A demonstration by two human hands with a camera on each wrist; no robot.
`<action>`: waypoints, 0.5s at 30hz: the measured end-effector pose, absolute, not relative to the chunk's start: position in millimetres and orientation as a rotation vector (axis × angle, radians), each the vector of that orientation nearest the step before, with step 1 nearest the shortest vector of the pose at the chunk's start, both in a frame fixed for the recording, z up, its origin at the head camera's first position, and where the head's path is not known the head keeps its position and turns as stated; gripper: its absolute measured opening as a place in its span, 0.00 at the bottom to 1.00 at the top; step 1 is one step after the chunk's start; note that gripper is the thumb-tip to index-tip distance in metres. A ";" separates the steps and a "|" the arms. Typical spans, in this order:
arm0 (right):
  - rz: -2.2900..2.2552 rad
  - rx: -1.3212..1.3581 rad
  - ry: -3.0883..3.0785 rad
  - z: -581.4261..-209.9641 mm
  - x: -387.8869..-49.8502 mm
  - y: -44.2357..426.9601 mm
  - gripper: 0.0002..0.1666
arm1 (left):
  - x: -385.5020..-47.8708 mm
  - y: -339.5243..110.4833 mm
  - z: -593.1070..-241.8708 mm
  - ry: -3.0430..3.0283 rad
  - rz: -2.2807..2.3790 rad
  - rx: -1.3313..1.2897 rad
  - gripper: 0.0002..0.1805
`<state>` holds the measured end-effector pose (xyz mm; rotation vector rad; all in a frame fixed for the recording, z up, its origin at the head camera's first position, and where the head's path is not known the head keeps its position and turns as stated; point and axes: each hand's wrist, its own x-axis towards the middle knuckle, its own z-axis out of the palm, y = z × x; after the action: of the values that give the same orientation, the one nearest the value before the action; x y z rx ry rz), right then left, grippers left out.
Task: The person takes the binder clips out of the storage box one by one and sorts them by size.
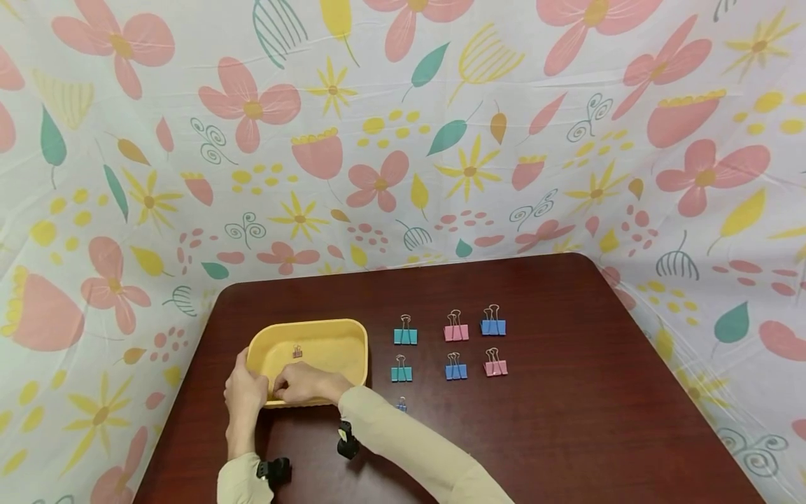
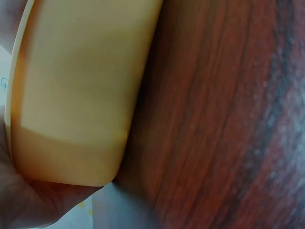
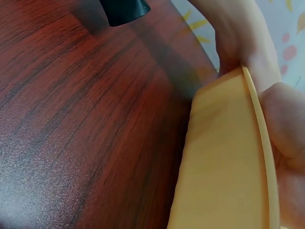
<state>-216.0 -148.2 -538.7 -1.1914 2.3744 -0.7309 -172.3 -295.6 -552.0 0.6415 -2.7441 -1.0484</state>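
A yellow plastic bin (image 1: 352, 343) sits on the left part of the table. At its near left corner my left hand (image 1: 244, 388) grips the wall, the thumb by the rim; the left wrist view shows this hand (image 2: 24, 198) against the bin's outside. My right hand (image 1: 308, 383) reaches over the near rim, its fingers bent down into the bin's near left corner. Whatever lies under those fingertips is hidden. Farther back on the bin floor lies a small pink binder clip (image 1: 298, 352). In the right wrist view the right hand (image 3: 288, 138) shows behind the rim.
Right of the bin, binder clips stand in rows: teal (image 1: 406, 337), pink (image 1: 456, 332) and blue (image 1: 493, 327) behind; teal (image 1: 401, 374), blue (image 1: 456, 372) and pink (image 1: 495, 367) in front. A tiny blue clip (image 1: 401, 404) lies partly behind the right sleeve. A flowered cloth (image 1: 378, 140) hangs behind the table.
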 end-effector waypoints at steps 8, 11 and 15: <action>-0.659 -1.048 2.449 -530.2 -218.6 -141.2 0.10 | -171.9 -295.5 -552.0 -2.748 -1.036 0.640 0.37; -0.635 -1.050 2.463 -528.7 -218.4 -138.4 0.11 | -172.3 -295.8 -552.4 -2.756 -1.037 0.646 0.37; -0.621 -1.110 2.513 -527.3 -218.0 -133.2 0.08 | -172.6 -295.7 -551.5 -2.762 -1.043 0.659 0.37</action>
<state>-218.0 -133.2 -527.3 -1.1101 2.5132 -0.6214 -172.6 -295.7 -551.5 0.6588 -2.7624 -1.0432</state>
